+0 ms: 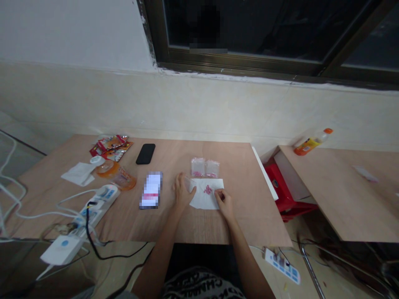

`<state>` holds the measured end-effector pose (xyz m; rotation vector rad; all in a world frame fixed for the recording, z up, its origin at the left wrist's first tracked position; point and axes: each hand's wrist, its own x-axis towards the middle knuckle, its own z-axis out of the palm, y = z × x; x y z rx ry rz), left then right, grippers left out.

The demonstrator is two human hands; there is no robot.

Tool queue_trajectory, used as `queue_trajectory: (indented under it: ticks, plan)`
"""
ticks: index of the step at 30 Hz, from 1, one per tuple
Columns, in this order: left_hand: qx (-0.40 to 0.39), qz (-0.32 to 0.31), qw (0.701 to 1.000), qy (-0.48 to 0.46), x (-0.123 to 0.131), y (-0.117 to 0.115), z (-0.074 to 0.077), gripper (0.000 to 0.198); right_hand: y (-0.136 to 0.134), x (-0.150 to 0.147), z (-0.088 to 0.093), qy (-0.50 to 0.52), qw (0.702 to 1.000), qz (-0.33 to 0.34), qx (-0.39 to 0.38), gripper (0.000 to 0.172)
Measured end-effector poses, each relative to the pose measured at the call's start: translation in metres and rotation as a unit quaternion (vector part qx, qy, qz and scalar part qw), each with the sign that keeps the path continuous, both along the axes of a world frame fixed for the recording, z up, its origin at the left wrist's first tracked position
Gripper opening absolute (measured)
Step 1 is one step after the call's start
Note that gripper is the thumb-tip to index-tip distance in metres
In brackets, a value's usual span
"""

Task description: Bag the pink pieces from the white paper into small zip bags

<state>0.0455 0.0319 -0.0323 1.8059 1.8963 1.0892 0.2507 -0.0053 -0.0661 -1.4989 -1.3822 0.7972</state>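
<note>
Left grip (183, 192) rests loosely open, its fingers at the left edge of a white paper sheet (202, 201), with no clear hold on anything. Right grip (224, 203) is curled, its fingertips (220, 194) on the sheet's right side; whether they pinch the paper cannot be told. Between the two, mid-sheet, lies a small cluster of pink pellets (207, 190), too small to make out singly. Just above the sheet stand two small clear bags (198, 167) with pink contents. Left of the hands on the desk (249, 216) is a pixelated rectangular object (151, 190), then two orange-tinted plastic cups (115, 174), a black phone (145, 153), foil snack packets (110, 147) and a white tissue (79, 173). A white power strip (102, 199) and cables sit at lower left. Past the desk's right edge are a red stool (279, 187) and a second desk (343, 195) carrying an orange-capped bottle (311, 143).
</note>
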Motion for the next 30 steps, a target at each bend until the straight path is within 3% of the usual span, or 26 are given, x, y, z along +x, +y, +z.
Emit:
queue_trajectory:
  ticks: [9,14,21,30]
  plan:
    - [0.038,-0.159,0.983,-0.086,0.022,-0.003,-0.029,0.071,0.000,0.000,0.001,0.008,1.000,0.002,-0.002,0.035]
    - [0.058,-0.194,0.973,-0.112,0.022,-0.004,-0.037,0.067,0.001,0.000,0.001,-0.002,1.000,0.002,-0.006,0.035]
    - [0.067,-0.204,0.973,-0.086,0.022,-0.007,-0.035,0.064,0.008,-0.001,0.000,-0.021,1.000,0.005,-0.009,0.039]
    - [0.051,-0.222,0.971,-0.076,0.021,-0.009,-0.025,0.024,0.015,-0.004,0.003,-0.155,0.987,0.021,-0.024,0.031]
